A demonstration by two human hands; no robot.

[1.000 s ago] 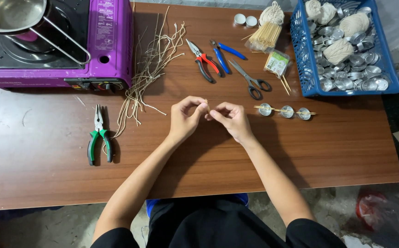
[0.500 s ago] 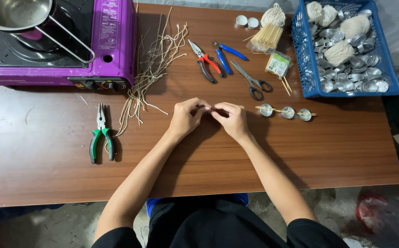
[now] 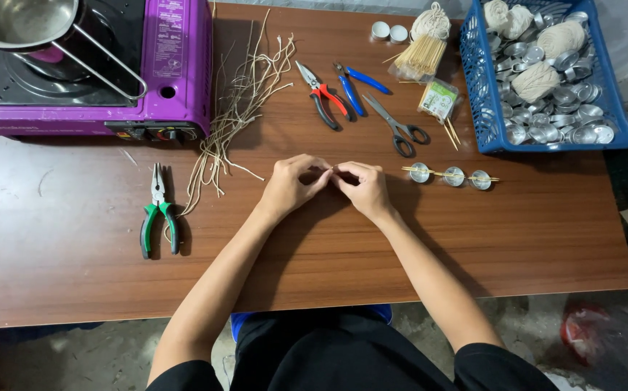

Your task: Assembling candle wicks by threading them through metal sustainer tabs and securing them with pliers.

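left hand (image 3: 289, 186) grip pinched closed | right hand (image 3: 361, 187) likewise | held item too small to tell

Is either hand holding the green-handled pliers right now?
No, the green-handled pliers lie untouched on the table, left of both hands.

Bare table (image 3: 343, 261) lies near; cords (image 3: 234, 108), scissors (image 3: 397, 127) and cups (image 3: 450, 176) crowd beyond.

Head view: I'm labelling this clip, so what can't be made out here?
- What the left hand and right hand pinch: hidden by their fingers, too small.
- Saucepan and purple stove: cut off by the top-left edge.
- Blue basket contents: partly cut off at the top.
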